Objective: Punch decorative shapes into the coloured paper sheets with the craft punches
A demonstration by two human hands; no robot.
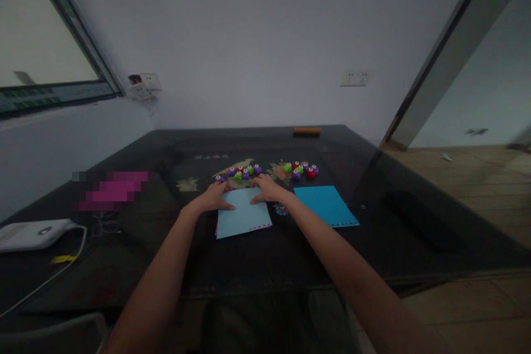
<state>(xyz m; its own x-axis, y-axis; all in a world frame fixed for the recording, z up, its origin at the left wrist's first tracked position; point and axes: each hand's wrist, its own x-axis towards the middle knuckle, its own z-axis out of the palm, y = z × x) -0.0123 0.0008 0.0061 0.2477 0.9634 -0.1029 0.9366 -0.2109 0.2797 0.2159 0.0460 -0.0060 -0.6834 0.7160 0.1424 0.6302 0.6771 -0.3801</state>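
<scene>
A pale blue sheet of paper (244, 215) lies on the dark table, with pink showing under its edges and a punched row of holes along the near side. My left hand (212, 197) rests at its left far corner, fingers spread and thumb on the paper. At the right far corner is my right hand (267, 188), also spread, its thumb touching the sheet. Just beyond my hands sits a cluster of small purple, green and red one-eyed beads (245, 172). To the right lies a brighter blue sheet (326, 204), flat and untouched, with a second group of such beads (299, 169) behind it.
The dark table (249, 271) meets a wall at the back, where an orange-brown bar (307, 131) lies. A white device (35, 235) with a cable is at left, near a blurred magenta patch (114, 191). A black flat object (421, 218) lies at right.
</scene>
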